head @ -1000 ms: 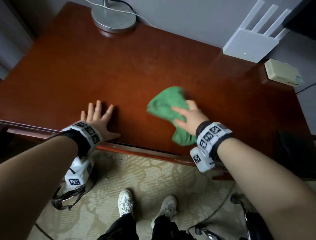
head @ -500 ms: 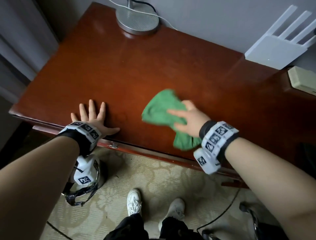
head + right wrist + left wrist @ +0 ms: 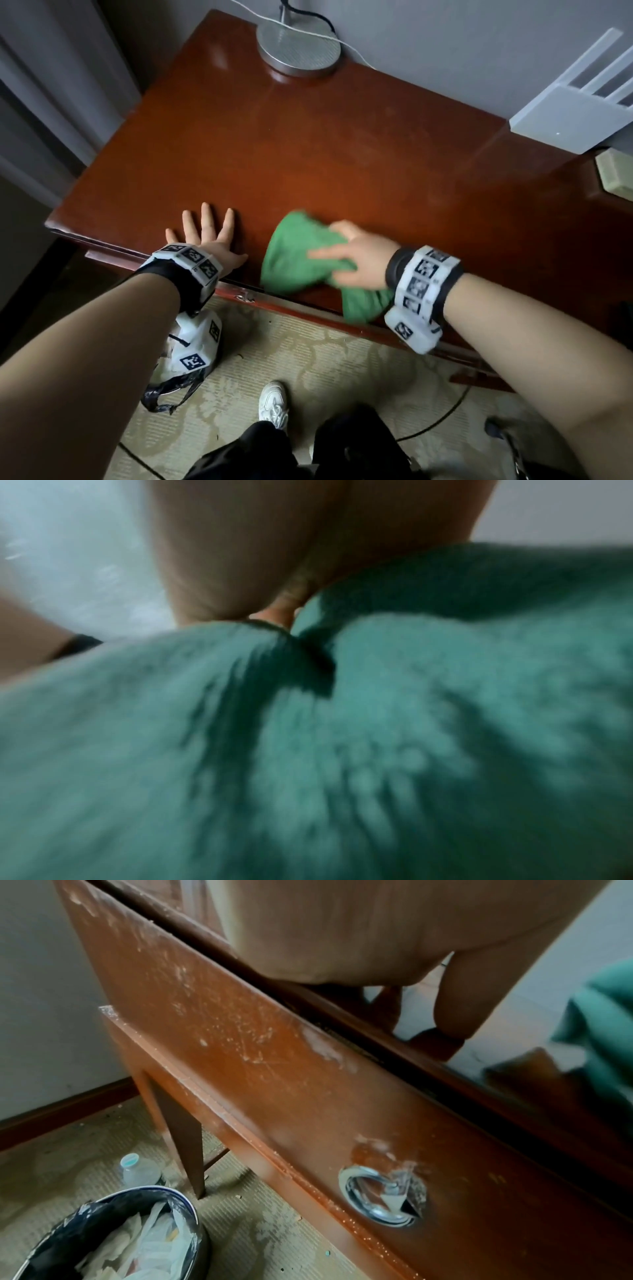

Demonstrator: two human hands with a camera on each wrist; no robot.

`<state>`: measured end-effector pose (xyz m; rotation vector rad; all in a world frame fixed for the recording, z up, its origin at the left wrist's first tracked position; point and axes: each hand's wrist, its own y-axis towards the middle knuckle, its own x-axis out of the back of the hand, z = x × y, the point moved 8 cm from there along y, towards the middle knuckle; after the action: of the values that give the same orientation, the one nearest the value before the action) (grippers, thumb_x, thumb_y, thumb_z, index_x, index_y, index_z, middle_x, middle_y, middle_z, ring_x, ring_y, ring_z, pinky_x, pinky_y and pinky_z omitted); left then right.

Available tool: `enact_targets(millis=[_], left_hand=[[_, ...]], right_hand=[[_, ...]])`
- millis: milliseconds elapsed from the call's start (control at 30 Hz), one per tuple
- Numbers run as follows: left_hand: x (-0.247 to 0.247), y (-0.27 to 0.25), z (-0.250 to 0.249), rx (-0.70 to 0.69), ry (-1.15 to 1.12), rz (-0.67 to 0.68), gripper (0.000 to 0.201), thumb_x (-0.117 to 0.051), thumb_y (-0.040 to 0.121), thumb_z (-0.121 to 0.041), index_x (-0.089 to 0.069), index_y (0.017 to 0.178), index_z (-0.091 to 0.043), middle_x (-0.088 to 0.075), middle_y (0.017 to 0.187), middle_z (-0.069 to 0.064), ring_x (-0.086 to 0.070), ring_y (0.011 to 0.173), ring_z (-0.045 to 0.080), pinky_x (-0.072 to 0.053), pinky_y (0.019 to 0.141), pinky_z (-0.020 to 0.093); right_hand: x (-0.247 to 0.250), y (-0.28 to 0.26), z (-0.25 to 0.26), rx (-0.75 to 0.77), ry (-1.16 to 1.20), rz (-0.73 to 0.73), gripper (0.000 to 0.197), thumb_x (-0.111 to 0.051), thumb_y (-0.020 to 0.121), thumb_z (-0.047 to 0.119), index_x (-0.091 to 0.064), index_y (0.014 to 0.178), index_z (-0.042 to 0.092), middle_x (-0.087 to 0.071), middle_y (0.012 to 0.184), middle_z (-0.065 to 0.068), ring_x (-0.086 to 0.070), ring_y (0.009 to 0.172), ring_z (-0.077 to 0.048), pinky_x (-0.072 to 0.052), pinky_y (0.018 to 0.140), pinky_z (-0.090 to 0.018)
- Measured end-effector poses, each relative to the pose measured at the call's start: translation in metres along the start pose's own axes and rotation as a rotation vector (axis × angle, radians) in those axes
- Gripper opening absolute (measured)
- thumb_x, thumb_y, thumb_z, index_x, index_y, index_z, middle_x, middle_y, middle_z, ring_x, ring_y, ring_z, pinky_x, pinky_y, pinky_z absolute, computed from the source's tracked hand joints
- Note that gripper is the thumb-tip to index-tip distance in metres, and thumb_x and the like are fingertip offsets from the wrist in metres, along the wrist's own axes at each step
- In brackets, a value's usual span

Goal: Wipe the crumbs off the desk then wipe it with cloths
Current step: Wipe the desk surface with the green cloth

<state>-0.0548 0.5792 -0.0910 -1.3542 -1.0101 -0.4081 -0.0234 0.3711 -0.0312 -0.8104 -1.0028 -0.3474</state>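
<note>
A dark red wooden desk (image 3: 308, 137) fills the head view. My left hand (image 3: 205, 229) lies flat on it near the front left edge, fingers spread and holding nothing. To its right, my right hand (image 3: 346, 246) grips a bunched green cloth (image 3: 294, 253) and presses it onto the desk at the front edge. Part of the cloth hangs over that edge below my wrist. The blurred cloth (image 3: 342, 750) fills the right wrist view under my palm (image 3: 240, 561). In the left wrist view it (image 3: 603, 1026) shows at the right. No crumbs are visible on the desk top.
A round metal lamp base (image 3: 298, 51) with cables stands at the desk's back. A white router (image 3: 565, 120) and a beige box (image 3: 616, 174) sit at the right. Below are a scratched drawer front (image 3: 308, 1096) with a ring pull (image 3: 380, 1196), a lined bin (image 3: 120, 1240) and a bottle (image 3: 137, 1169).
My right hand has slid the green cloth left and toward the front edge, closer to my left hand. The left hand stays flat in place.
</note>
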Motion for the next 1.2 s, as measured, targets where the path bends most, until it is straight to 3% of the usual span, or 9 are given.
enact_targets(millis=[100,200,500,600,700,767,1000,1100,1200], left_hand=[[0.000,-0.001,0.000,-0.001,0.010,0.022,0.080,-0.040,0.089,-0.057,0.013,0.145,-0.037,0.027,0.153,0.003,0.023,0.141,0.032,0.006,0.113,0.055],[0.000,-0.001,0.000,0.001,0.008,0.026,0.080,-0.040,0.089,-0.057,0.014,0.145,-0.037,0.028,0.153,0.003,0.024,0.141,0.031,0.006,0.113,0.055],[0.008,0.001,0.004,-0.013,-0.220,-0.015,0.058,-0.035,0.098,-0.036,-0.003,0.146,-0.043,0.017,0.156,-0.005,0.020,0.143,0.025,0.010,0.113,0.051],[0.006,0.001,0.004,-0.001,-0.225,-0.012,0.056,-0.031,0.099,-0.040,-0.001,0.145,-0.045,0.019,0.155,-0.006,0.022,0.142,0.024,0.012,0.114,0.050],[0.002,0.002,0.003,0.004,-0.182,-0.004,0.057,-0.028,0.097,-0.047,0.005,0.144,-0.046,0.023,0.154,-0.005,0.024,0.142,0.024,0.012,0.114,0.051],[0.002,0.001,0.002,0.014,-0.156,-0.016,0.059,-0.028,0.097,-0.049,0.006,0.144,-0.046,0.024,0.154,-0.005,0.024,0.142,0.024,0.011,0.114,0.051],[0.010,-0.001,0.000,0.048,-0.190,-0.109,0.060,-0.043,0.093,-0.045,-0.014,0.145,-0.040,0.014,0.157,-0.005,0.017,0.144,0.023,0.007,0.115,0.050],[0.022,0.000,-0.005,0.093,-0.167,-0.163,0.067,-0.053,0.085,-0.054,-0.026,0.142,-0.032,0.000,0.156,0.001,0.008,0.144,0.023,0.002,0.116,0.050],[0.036,0.004,-0.019,0.099,-0.180,-0.187,0.075,-0.058,0.079,-0.058,-0.027,0.141,-0.030,-0.007,0.154,0.007,0.006,0.144,0.024,0.001,0.118,0.046]], right_hand=[[0.029,0.010,-0.073,-0.526,0.149,-0.237,0.053,-0.051,0.090,0.035,-0.034,0.141,0.041,-0.014,0.150,-0.007,-0.044,0.123,-0.032,-0.034,0.106,-0.030],[0.016,0.012,-0.091,-0.843,0.177,-0.154,0.055,-0.044,0.092,0.036,-0.026,0.144,0.041,-0.009,0.150,-0.007,-0.035,0.125,-0.035,-0.035,0.102,-0.041],[-0.021,0.015,0.056,0.308,-0.136,0.245,0.053,-0.057,0.085,0.025,-0.046,0.132,0.045,-0.018,0.149,0.006,-0.041,0.119,-0.022,-0.041,0.094,-0.029],[0.012,0.023,0.011,0.157,0.003,0.112,0.049,-0.059,0.086,0.027,-0.048,0.132,0.042,-0.022,0.148,0.000,-0.047,0.118,-0.020,-0.039,0.100,-0.024],[0.044,0.034,-0.064,-0.382,0.094,-0.198,0.049,-0.050,0.091,0.032,-0.040,0.138,0.041,-0.015,0.151,-0.004,-0.038,0.125,-0.030,-0.036,0.104,-0.032],[0.036,0.032,-0.080,-0.632,0.115,-0.164,0.050,-0.046,0.092,0.033,-0.034,0.141,0.040,-0.011,0.151,-0.005,-0.035,0.124,-0.033,-0.038,0.099,-0.037],[-0.005,0.018,-0.013,0.065,-0.076,0.122,0.051,-0.053,0.088,0.031,-0.041,0.135,0.047,-0.012,0.152,0.001,-0.037,0.126,-0.029,-0.032,0.107,-0.029],[0.026,0.004,-0.069,-0.116,0.103,-0.071,0.050,-0.056,0.088,0.029,-0.044,0.136,0.039,-0.016,0.151,-0.004,-0.038,0.130,-0.025,-0.026,0.110,-0.022],[0.060,-0.030,-0.178,-0.633,0.245,-0.383,0.050,-0.052,0.091,0.029,-0.040,0.139,0.037,-0.015,0.149,-0.007,-0.039,0.126,-0.034,-0.031,0.111,-0.032]])
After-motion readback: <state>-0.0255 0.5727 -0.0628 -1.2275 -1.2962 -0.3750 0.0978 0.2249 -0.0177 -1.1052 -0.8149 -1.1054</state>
